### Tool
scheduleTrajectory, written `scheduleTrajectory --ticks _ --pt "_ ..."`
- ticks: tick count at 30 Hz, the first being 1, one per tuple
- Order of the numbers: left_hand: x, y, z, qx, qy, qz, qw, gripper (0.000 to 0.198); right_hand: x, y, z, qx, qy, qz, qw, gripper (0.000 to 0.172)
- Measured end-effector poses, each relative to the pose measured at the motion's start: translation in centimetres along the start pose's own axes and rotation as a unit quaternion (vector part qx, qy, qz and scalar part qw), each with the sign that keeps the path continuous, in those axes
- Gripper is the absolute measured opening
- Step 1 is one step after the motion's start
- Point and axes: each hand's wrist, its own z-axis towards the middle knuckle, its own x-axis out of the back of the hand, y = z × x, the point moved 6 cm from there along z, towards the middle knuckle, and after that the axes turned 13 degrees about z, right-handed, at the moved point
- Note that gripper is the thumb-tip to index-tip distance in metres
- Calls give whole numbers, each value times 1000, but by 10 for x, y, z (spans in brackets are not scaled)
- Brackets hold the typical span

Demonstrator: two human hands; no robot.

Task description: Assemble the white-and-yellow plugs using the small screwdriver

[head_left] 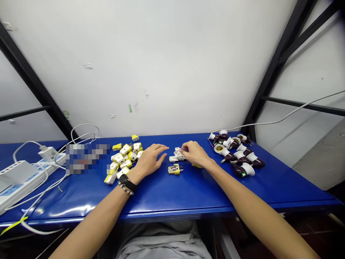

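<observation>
My left hand (151, 160) hovers beside a pile of yellow-and-white electrical plugs (125, 149), its fingers stretched out and holding nothing. My right hand (194, 153) is closed in a pinch over some white plastic plug parts (178, 154) at the middle of the table. A bit of purple shows at its fingertips, but what they grip is too small to make out. Just in front of these parts lies an opened yellow plug (174, 169), its metal inside showing and its pins pointing right. Another yellow piece (197, 166) is partly hidden under my right hand.
Dark lamp holders with white sockets (239, 155) are heaped on the right of the blue table (167, 198). White power strips (29, 180) and looping cables (48, 185) take up the left side. A white wall (172, 72) with black frame bars stands behind.
</observation>
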Motion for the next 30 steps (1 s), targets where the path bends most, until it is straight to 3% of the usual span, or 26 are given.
scheduleTrajectory --ticks 4,8,12,15,18,27,30 --pt "-20 -21 -6 -6 -88 34 996 31 -5 14 -1 -53 -19 -96 994 20" --pt "-25 -26 -10 -16 -114 30 993 34 -1 16 -1 -67 -10 -115 991 15" --pt "-20 -23 -10 -14 -117 9 993 32 2 -3 -3 27 -20 -46 998 23" --pt "-17 -23 -10 -10 -119 -9 993 30 -10 -21 -10 128 -88 -20 988 30" --pt "-16 -26 -11 1 -120 -16 993 28 -25 -27 -18 165 -149 -49 974 33" --pt "-10 -27 -10 21 -121 3 992 27 -28 -25 -24 90 -244 -85 962 26" --pt "-1 -33 -9 47 -88 36 994 26 -10 -22 -17 81 -186 -134 970 18"
